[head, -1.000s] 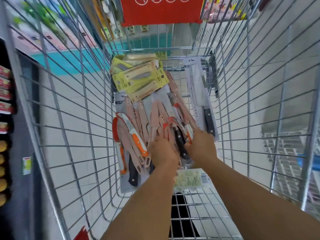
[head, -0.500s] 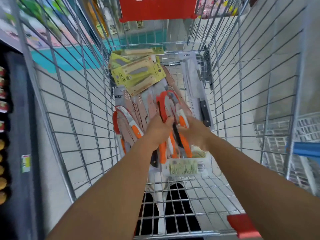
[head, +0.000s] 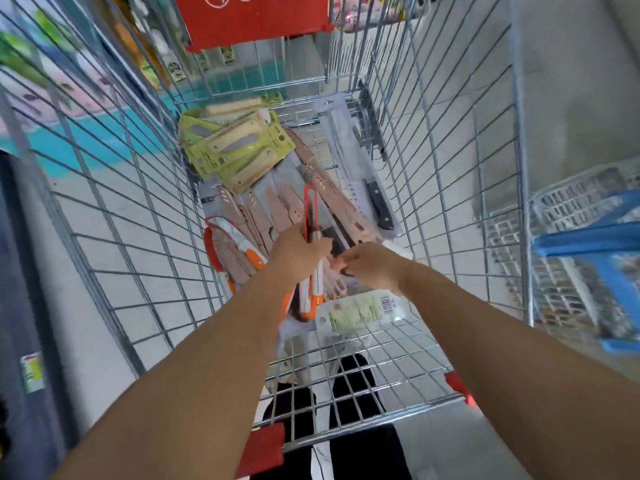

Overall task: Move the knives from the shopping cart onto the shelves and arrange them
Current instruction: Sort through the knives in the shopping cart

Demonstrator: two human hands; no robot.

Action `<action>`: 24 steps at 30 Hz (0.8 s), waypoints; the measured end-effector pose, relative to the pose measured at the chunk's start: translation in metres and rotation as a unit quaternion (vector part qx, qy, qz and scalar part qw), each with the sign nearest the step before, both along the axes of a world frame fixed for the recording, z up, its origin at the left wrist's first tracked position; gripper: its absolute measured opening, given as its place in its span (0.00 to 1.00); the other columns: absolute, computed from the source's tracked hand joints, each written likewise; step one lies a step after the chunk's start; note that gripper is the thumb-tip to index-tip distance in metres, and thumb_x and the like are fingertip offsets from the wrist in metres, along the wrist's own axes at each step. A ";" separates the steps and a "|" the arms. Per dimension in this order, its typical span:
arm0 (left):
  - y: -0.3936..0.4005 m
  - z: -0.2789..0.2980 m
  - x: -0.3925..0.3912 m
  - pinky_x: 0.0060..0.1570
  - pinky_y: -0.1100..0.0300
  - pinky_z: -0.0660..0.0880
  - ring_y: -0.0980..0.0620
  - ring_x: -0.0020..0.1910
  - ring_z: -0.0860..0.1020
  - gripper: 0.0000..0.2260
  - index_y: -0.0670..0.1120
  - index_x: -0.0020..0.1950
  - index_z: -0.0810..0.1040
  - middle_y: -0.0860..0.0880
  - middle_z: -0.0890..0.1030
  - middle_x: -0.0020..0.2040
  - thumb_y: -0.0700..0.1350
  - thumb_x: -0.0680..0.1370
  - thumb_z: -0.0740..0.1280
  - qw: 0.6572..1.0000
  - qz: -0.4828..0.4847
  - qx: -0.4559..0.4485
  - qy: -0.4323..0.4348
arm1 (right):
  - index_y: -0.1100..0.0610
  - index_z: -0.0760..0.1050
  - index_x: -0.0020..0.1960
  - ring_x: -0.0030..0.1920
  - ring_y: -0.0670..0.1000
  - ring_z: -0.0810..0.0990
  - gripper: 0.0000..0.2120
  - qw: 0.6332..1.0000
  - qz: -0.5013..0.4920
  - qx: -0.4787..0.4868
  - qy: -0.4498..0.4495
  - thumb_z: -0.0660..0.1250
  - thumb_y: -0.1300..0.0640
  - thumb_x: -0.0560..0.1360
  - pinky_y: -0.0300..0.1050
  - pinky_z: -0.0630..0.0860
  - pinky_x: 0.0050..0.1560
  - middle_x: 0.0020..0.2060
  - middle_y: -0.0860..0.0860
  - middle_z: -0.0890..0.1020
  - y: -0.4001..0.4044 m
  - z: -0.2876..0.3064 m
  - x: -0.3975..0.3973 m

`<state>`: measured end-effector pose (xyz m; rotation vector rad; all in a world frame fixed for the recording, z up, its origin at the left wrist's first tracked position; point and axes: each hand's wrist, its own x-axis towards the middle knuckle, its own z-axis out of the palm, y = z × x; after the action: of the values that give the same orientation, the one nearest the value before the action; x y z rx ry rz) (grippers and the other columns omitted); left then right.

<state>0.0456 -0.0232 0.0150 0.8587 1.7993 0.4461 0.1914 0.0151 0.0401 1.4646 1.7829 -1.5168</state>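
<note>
Orange-handled knives (head: 313, 271) clamped in left grip (head: 298, 250), right grip (head: 372, 268) fingers loose, wire cart (head: 450, 168).

Hands (head: 337, 259) (left gripping) among knives (head: 277, 209)

Floor's (head: 571, 81) plain pale grey, kinda concrete-looking. On the left there's a dark shelf unit (head: 20, 306) with a small yellow-green tag (head: 32, 374) on it. Teal and pink stuff (head: 69, 126) sits beyond it, too blurry to read. Blue frame (head: 588, 237) with wire baskets (head: 571, 199) at right.
</note>
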 end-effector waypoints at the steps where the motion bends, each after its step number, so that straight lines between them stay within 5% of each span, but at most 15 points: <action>1: -0.002 -0.002 -0.003 0.32 0.58 0.66 0.49 0.32 0.71 0.12 0.47 0.35 0.68 0.48 0.70 0.31 0.47 0.75 0.67 0.999 -0.037 -0.004 0.015 | 0.59 0.74 0.66 0.64 0.56 0.75 0.20 0.999 0.016 0.035 -0.032 0.55 0.70 0.77 0.38 0.71 0.51 0.65 0.56 0.75 -0.002 -0.006 0.006; 7: -0.027 -0.007 -0.009 0.31 0.58 0.62 0.52 0.30 0.67 0.15 0.48 0.35 0.63 0.49 0.67 0.32 0.45 0.74 0.68 0.960 -0.268 -0.058 0.056 | 0.49 0.71 0.67 0.67 0.57 0.66 0.27 0.961 0.185 0.104 -0.178 0.70 0.65 0.70 0.51 0.69 0.66 0.68 0.54 0.67 -0.020 -0.039 0.046; 10: -0.039 -0.016 -0.004 0.33 0.57 0.65 0.50 0.33 0.70 0.14 0.48 0.38 0.63 0.48 0.70 0.35 0.48 0.75 0.67 0.934 -0.336 -0.090 0.079 | 0.48 0.70 0.68 0.65 0.58 0.69 0.31 0.963 0.167 0.107 -0.184 0.72 0.65 0.69 0.49 0.73 0.62 0.68 0.54 0.65 -0.021 -0.043 0.056; 13: -0.048 -0.023 -0.001 0.36 0.56 0.67 0.49 0.36 0.72 0.12 0.48 0.42 0.65 0.48 0.72 0.38 0.51 0.75 0.68 0.917 -0.367 -0.123 0.098 | 0.51 0.75 0.65 0.58 0.56 0.76 0.23 0.960 0.174 0.093 -0.198 0.72 0.61 0.71 0.46 0.77 0.57 0.64 0.55 0.72 -0.024 -0.048 0.063; 19: -0.059 -0.024 -0.005 0.43 0.54 0.74 0.48 0.42 0.77 0.17 0.47 0.57 0.68 0.48 0.76 0.43 0.49 0.74 0.70 0.928 -0.347 -0.103 0.085 | 0.57 0.79 0.56 0.44 0.55 0.79 0.10 0.970 -0.081 0.182 -0.137 0.67 0.60 0.75 0.41 0.74 0.38 0.56 0.55 0.78 -0.012 -0.057 0.068; 24: -0.066 -0.022 -0.002 0.47 0.52 0.76 0.48 0.44 0.78 0.21 0.47 0.63 0.66 0.47 0.78 0.47 0.49 0.74 0.69 0.902 -0.399 -0.117 0.113 | 0.54 0.77 0.58 0.48 0.58 0.78 0.14 0.942 -0.172 0.213 -0.192 0.70 0.56 0.74 0.52 0.80 0.48 0.57 0.57 0.73 -0.017 -0.065 0.047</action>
<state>0.0434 -0.0892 -0.0068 1.4095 1.4878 -0.4076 0.2385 -0.0016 -0.0251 2.2041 1.7383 -0.9063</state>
